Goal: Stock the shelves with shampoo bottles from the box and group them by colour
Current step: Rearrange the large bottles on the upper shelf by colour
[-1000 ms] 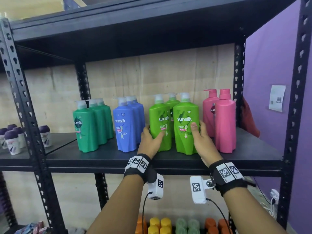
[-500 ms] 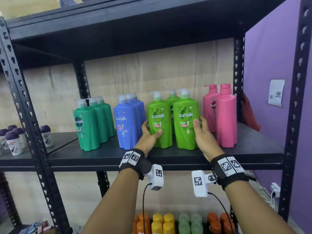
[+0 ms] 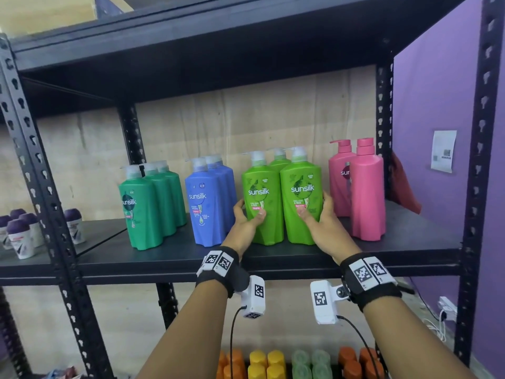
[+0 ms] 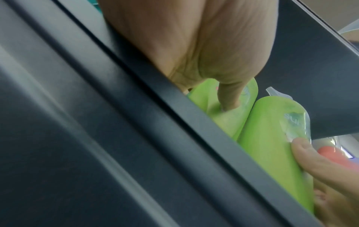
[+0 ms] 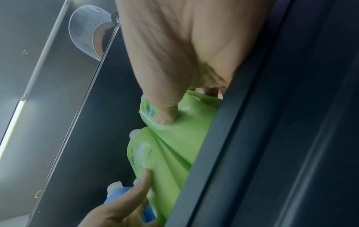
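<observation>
So the biggest thing here is the black metal shelf unit (image 3: pixel 273 258), and the board the bottles stand on runs across the middle of the head view. Purple wall (image 3: pixel 437 105) sits out at 3 o'clock with a paper label (image 3: pixel 443 150) stuck on it.

On that board the shampoo is already lined up by colour, all upright. Dark green bottles (image 3: pixel 144 212) at about 9 o'clock, three deep. Blue bottles (image 3: pixel 206 209) just beside them toward centre. Lime green bottles (image 3: pixel 281 198) dead centre, two in front touching side by side and a third behind. Pink bottles (image 3: pixel 366 192) at 3 o'clock of those, two of them, near but apart from the lime ones.

Left hand (image 3: pixel 244 225) is wrapped round the left front lime bottle, fingers slipped into the gap by the blue one, thumb pressed on the label. Right hand (image 3: pixel 325 225) does the mirror thing on the right front lime bottle, thumb on the front, fingers round the pink side. Both wrist views show a thumb (image 4: pixel 229 98) planted flat on green plastic.

Smaller stuff: purple-capped roll-ons (image 3: pixel 20 233) on the next shelf at 9 o'clock, and orange, yellow and pale green caps (image 3: pixel 273 362) down at 6 o'clock on the level below.
</observation>
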`<action>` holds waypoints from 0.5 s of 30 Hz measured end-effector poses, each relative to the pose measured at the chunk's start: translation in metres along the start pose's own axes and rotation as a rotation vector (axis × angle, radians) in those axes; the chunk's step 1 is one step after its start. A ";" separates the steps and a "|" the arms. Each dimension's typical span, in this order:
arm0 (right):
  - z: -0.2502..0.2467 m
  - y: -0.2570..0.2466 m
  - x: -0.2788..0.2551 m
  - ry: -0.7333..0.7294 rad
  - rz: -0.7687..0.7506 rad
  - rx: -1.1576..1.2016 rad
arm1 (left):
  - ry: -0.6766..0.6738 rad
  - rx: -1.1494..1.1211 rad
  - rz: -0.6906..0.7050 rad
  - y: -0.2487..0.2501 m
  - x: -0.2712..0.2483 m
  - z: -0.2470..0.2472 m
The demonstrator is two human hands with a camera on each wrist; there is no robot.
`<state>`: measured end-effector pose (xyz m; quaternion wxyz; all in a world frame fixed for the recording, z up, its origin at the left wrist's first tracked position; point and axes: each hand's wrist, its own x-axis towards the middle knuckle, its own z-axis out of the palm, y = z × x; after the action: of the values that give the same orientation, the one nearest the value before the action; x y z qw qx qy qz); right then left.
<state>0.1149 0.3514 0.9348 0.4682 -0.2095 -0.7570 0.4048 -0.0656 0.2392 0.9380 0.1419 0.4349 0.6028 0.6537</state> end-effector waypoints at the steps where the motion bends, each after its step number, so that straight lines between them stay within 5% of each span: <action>1: 0.000 0.001 0.000 0.001 -0.005 -0.012 | 0.008 -0.009 -0.003 0.000 0.001 0.001; 15: 0.001 -0.005 -0.002 0.017 0.005 0.035 | 0.038 0.070 0.060 0.011 -0.006 0.004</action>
<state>0.1157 0.3469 0.9378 0.4772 -0.2066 -0.7453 0.4172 -0.0557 0.2346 0.9450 0.0957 0.4450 0.6148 0.6441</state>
